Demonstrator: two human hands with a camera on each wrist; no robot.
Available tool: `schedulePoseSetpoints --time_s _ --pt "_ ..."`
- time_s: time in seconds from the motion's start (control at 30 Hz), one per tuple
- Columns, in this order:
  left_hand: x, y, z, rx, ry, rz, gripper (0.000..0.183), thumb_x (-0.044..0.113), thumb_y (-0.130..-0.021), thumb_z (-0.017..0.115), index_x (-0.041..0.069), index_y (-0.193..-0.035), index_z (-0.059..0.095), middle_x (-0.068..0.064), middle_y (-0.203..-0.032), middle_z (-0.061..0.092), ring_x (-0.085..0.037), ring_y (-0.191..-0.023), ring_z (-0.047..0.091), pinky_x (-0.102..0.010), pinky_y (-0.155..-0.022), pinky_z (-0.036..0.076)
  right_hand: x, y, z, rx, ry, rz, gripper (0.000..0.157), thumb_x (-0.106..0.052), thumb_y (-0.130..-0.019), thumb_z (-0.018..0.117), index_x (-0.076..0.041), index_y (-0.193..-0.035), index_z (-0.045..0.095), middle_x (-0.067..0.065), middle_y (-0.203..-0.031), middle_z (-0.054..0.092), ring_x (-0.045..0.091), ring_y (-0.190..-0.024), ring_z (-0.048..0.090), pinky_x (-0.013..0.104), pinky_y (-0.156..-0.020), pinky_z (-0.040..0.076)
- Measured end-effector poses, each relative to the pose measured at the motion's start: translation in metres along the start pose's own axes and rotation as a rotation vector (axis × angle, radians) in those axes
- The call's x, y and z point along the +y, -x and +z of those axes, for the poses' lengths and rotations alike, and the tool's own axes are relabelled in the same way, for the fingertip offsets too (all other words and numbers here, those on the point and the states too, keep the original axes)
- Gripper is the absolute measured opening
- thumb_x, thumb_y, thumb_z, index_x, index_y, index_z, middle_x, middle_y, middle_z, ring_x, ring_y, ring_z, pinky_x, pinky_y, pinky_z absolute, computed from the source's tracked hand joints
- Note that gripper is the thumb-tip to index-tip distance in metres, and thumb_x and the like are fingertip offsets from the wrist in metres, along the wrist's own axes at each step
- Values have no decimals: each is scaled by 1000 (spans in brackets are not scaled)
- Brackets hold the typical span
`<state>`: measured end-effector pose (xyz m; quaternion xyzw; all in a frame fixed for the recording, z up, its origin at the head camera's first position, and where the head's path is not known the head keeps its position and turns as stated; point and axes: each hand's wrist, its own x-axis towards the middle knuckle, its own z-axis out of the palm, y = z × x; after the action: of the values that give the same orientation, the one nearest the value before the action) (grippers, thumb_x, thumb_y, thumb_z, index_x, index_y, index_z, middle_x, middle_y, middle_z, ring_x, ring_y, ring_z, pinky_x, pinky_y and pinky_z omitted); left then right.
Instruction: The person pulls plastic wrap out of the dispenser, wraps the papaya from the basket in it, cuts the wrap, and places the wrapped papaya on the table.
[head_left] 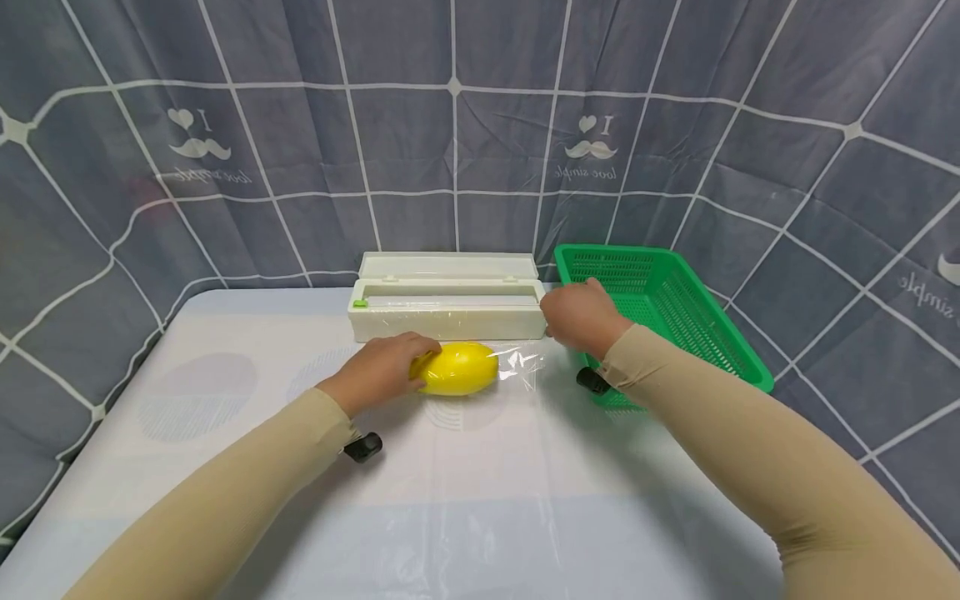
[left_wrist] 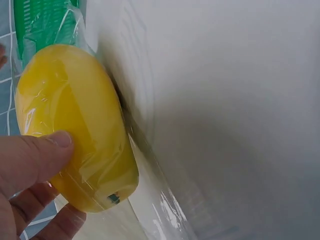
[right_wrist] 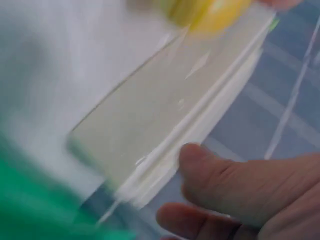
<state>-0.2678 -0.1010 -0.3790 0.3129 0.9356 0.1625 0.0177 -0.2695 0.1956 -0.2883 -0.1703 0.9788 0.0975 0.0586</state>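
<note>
Hands at work on a yellow fruit under clear film, as I viewed them from my remote station. The left hand [head_left: 384,372] gripped the left end of the yellow fruit [head_left: 461,368], its thumb [left_wrist: 55,146] laid across the skin and film, its other fingers curled round the opposite side. The right hand [head_left: 583,315] was at the right end of the white box [head_left: 446,325], its fingers bent; thumb and forefinger looked apart in the right wrist view, but I could not tell whether they had hold of any film.

Position: the fruit lay just on the near side of the box, its long axis running roughly left to right, parallel to the box's front. I judged this alignment to be what mattered most for the coming move. From the left hand, which touched it, the fruit extended rightward; from the right hand, clear of it, the fruit was leftward and nearer the wearer. Clear film [head_left: 521,367] glinted beyond its free end, between the two hands. Whether the fruit rested on the table [head_left: 225,492] or was slightly raised, I could not tell.

Surroundings: the box's lid [head_left: 448,267] stood open at the back; a green basket [head_left: 637,251] flanked it on the right.
</note>
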Motion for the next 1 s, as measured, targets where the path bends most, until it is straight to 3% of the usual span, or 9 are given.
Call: schedulePoseSetpoints --time_s 0.07,0.13,0.2,0.27,0.37,0.5,0.67,0.8,1.0 --pt "0 -1 0 -3 -9 -1 51 13 -92 81 8 -139 64 -10 -138 67 -31 -126 65 -56 -112 49 -16 8 -3 36 -16 -78 11 -21 -99 74 -10 -97 72 3 -92 75 23 -86 69 47 -92 54" --pt "1 -2 0 -9 -11 -5 51 13 -92 81 9 -139 64 -9 -139 67 -31 -126 65 -57 -112 48 -36 15 -4 60 -73 -168 15 -21 -99 74 -8 -106 75 5 -104 77 25 -95 72 44 -93 57" --pt "1 -3 0 -7 -21 -1 50 13 -92 80 9 -139 64 -9 -138 67 -31 -126 64 -58 -111 48 -52 20 2 63 -132 -250 32 -22 -99 75 -5 -125 72 11 -128 74 29 -117 70 44 -104 57" --pt "2 -4 1 -11 -20 -7 50 14 -92 80 9 -139 63 -9 -138 66 -30 -126 65 -59 -111 48 -64 21 14 46 -185 -305 56 -26 -98 77 -3 -145 59 16 -153 58 33 -139 58 44 -117 49" --pt "2 -5 4 -3 -11 -6 51 15 -92 79 8 -139 62 -9 -138 66 -30 -123 66 -57 -111 49 -70 16 36 22 -220 -315 87 -34 -96 79 -4 -163 34 16 -173 27 34 -158 35 45 -127 35" --pt "2 -6 12 18 5 0 57 22 -89 83 8 -138 60 -9 -139 64 -29 -117 66 -51 -109 51 -69 3 60 23 -236 -297 104 -39 -93 81 -4 -168 18 15 -177 16 32 -162 25 44 -130 28" --pt "4 -8 20 49 8 -31 63 29 -85 90 9 -135 58 -8 -134 66 -28 -112 67 -48 -107 54 -68 -10 74 13 -241 -286 104 -38 -92 82 -3 -167 20 15 -174 24 33 -160 31 45 -130 28" --pt "5 -8 22 74 20 -77 61 24 -85 90 10 -135 58 -7 -127 70 -28 -109 68 -47 -105 55 -69 -15 79 69 -222 -282 97 -30 -91 85 -4 -164 27 13 -170 36 33 -155 41 45 -129 32" --pt "5 -6 21 75 47 -95 62 23 -86 90 10 -137 57 -8 -132 69 -28 -114 68 -47 -108 54 -69 -17 85 122 -295 -254 86 -17 -92 83 -5 -162 33 12 -167 43 34 -151 46 46 -127 35"
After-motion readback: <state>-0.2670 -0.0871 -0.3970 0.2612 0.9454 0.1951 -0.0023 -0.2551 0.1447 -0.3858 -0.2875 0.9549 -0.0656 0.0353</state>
